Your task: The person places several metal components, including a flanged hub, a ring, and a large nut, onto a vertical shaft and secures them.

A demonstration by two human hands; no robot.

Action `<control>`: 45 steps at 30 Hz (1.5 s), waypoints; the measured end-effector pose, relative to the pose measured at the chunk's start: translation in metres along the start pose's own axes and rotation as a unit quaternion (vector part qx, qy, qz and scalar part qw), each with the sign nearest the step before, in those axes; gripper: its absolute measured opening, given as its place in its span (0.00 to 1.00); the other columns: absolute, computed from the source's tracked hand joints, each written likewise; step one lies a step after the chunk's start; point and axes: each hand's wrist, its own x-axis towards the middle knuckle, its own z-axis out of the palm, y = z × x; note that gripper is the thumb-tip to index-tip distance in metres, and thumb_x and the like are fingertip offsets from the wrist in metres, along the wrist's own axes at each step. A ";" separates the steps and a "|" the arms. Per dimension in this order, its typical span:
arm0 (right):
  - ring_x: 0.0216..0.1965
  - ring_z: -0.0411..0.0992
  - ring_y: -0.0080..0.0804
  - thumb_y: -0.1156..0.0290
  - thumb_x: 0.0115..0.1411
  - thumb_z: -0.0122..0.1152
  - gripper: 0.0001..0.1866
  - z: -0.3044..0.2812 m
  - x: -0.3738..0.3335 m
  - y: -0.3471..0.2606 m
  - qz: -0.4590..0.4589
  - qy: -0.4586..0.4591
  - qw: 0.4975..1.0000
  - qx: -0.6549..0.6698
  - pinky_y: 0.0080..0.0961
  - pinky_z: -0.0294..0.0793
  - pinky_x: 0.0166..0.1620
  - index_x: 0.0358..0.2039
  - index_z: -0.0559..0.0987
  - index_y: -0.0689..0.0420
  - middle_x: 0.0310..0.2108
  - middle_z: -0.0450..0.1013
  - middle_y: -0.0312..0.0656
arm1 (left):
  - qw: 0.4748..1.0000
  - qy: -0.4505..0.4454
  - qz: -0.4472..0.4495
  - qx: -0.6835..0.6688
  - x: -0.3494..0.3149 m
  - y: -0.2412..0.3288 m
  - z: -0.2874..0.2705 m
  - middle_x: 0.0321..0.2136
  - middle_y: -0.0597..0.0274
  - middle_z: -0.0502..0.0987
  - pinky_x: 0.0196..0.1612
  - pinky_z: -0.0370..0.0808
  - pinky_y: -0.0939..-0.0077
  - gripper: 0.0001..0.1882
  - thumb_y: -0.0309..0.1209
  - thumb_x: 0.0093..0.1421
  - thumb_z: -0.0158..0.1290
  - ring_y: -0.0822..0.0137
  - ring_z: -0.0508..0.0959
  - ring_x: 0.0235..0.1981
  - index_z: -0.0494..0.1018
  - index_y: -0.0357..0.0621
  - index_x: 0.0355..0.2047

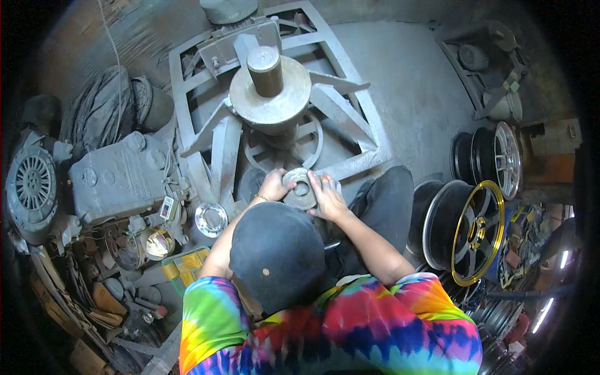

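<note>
Between my two hands is a grey metal collar [300,199] with a round hole through it, its surface dull and dusty. My left hand [272,186] grips its left side, the thumb laid over the top near the hole. On the right side my right hand [329,195] holds it, fingers bent along the edge. The collar is above my lap, close to a spoked wheel [317,145] under a steel stand. A dark cap [278,256] covers part of the view below my hands.
Ahead stands a grey steel frame [369,119] carrying a round flange [270,106] and a thick upright shaft [265,70]. A gold-rimmed car wheel [478,232] and other wheels stand at right. At left are a dusty grey metal housing [119,175] and a silver disc [211,219].
</note>
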 end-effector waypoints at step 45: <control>0.51 0.70 0.32 0.63 0.62 0.56 0.19 -0.424 -0.175 0.129 0.097 0.159 0.481 0.857 0.38 0.68 0.54 0.52 0.74 0.57 0.49 0.73 0.40 | 0.922 0.091 -0.067 -0.369 0.065 0.626 -0.072 0.34 0.61 0.78 0.40 0.74 0.75 0.14 0.30 0.59 0.59 0.71 0.76 0.35 0.73 0.36 0.43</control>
